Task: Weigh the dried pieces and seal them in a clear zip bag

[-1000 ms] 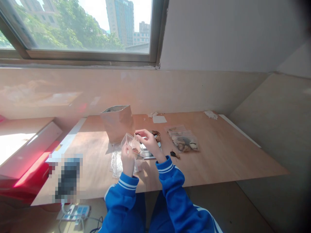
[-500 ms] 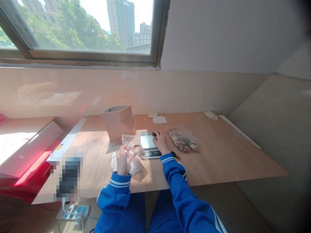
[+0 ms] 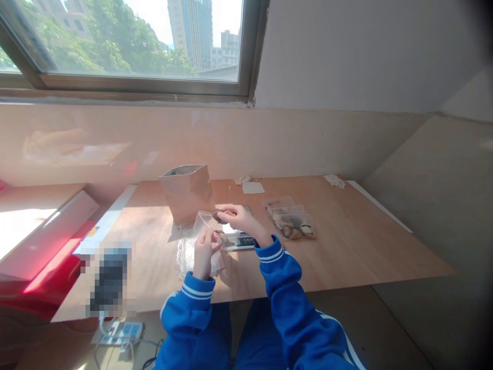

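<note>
My left hand [image 3: 204,252] pinches a clear zip bag [image 3: 204,220] near its edge, holding it up in front of the paper bag. My right hand [image 3: 242,220] is closed around a dark brown dried piece [image 3: 220,216] at the zip bag's mouth; its exact kind is not clear. Beneath my right hand sits a kitchen scale [image 3: 246,241], its plate partly covered by the hand and its black display strip facing me. A few brownish pieces show low in the zip bag, partly hidden by my fingers.
Filled zip bags [image 3: 295,223] of brown and pale dried pieces lie right of the scale. A brown paper bag [image 3: 188,195] stands open behind. Flat clear bags [image 3: 187,254] lie under my left hand. White paper [image 3: 253,188] and crumpled tissue [image 3: 334,181] are at the back.
My right hand has lifted from the scale plate with the dark piece and moved left to the zip bag's mouth. My left hand has shifted slightly right, with the bag raised.
</note>
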`<state>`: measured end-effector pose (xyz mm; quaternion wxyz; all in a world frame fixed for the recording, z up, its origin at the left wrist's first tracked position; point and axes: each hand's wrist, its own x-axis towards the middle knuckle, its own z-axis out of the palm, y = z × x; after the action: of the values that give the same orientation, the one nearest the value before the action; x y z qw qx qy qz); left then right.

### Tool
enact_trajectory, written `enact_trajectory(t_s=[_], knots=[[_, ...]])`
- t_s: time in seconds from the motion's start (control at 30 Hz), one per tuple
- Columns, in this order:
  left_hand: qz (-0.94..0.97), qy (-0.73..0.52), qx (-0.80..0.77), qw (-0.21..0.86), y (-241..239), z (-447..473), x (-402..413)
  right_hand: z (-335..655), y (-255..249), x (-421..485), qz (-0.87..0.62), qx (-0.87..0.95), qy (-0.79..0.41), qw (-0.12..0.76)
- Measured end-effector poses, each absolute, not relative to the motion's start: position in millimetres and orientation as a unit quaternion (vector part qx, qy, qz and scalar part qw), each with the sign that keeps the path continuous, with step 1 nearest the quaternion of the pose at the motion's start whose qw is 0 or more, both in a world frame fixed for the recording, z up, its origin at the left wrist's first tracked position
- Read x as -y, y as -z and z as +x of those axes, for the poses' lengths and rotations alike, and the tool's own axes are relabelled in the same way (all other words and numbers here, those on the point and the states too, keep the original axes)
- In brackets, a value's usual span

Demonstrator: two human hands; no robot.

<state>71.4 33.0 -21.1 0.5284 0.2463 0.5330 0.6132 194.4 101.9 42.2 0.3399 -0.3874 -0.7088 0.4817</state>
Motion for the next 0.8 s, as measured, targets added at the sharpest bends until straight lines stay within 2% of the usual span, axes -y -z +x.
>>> enact_trajectory(t_s=[0.13,0.43,0.63,0.8], knots=[[0.280,-0.606,-0.500,0.551,14,77,-29,183,-46,-102,-0.458,0.750,-0.397,0.265],[0.274,-0.620,-0.408,0.612,11,79,-24,175,-50,-101,-0.454,0.735,-0.394,0.315],[0.262,-0.643,-0.370,0.618,17,84,-22,176,-64,-91,-0.426,0.761,-0.395,0.289],[0.222,-0.661,-0.374,0.612,15,80,-22,187,-69,-88,-0.408,0.745,-0.332,0.410]])
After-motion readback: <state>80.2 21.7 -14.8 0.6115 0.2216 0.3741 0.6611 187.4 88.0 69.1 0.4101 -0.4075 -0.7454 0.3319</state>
